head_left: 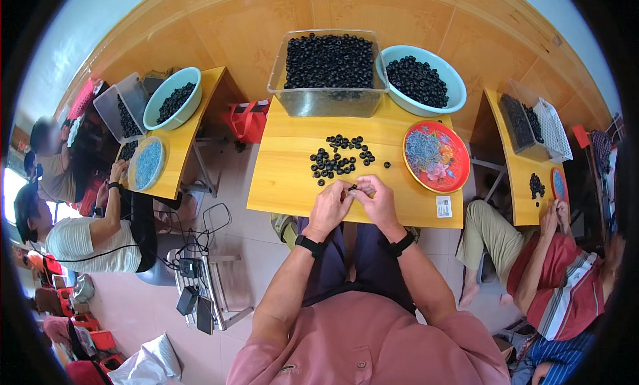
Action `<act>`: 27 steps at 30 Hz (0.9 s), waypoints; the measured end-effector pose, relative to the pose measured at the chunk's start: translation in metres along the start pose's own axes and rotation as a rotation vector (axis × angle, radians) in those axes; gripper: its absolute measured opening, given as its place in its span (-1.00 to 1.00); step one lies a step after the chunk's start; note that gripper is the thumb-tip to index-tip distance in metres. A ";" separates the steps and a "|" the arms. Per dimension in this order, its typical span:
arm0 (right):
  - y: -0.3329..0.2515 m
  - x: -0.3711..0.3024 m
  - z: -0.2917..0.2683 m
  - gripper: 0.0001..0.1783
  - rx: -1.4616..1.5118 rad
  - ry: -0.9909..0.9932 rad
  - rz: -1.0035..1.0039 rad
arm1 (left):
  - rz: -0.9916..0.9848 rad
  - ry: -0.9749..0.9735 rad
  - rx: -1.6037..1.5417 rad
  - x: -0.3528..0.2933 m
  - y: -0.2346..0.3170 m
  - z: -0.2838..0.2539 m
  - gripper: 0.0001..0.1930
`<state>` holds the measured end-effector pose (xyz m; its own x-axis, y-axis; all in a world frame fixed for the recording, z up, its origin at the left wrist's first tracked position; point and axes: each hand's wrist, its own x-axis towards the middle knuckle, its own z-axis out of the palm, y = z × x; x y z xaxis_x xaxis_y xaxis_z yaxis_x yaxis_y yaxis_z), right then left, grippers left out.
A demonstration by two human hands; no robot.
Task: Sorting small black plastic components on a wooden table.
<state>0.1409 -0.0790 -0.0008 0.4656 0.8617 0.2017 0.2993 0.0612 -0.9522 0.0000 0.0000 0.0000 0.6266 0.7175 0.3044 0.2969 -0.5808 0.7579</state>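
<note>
My left hand (330, 206) and my right hand (376, 202) meet at the near edge of a yellow wooden table (286, 172). Between their fingertips is a small black ring-shaped part (353, 188), pinched from both sides. Fingers cover much of it, so its finer detail does not show. Just beyond my hands lies a loose scatter of black ring parts (324, 164). Right of them sits a red flowered plate (457, 168), heaped on its far left side with small blue-grey pieces (423, 149).
At the table's back stand a clear plastic bin (326, 106) and a light blue basin (459, 92), both full of black rings. A red bag (246, 122) hangs left. People work at side tables. A metal stool (212, 285) with cables and black devices stands at lower left.
</note>
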 end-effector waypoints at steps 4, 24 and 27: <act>0.001 -0.001 -0.008 -0.82 0.077 0.009 0.061 | -0.059 -0.062 -0.125 0.005 0.012 -0.008 -0.79; -0.004 -0.001 -0.006 -0.73 -0.091 0.001 -0.062 | -0.392 -0.228 -0.657 0.026 0.004 -0.017 -0.88; -0.007 0.003 -0.006 -0.69 -0.267 0.031 -0.197 | -0.364 -0.230 -0.682 0.025 0.004 -0.015 -0.85</act>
<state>0.1456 -0.0800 0.0076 0.4007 0.8306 0.3868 0.5917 0.0878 -0.8014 0.0055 0.0214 0.0190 0.7297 0.6765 -0.0999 0.0522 0.0906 0.9945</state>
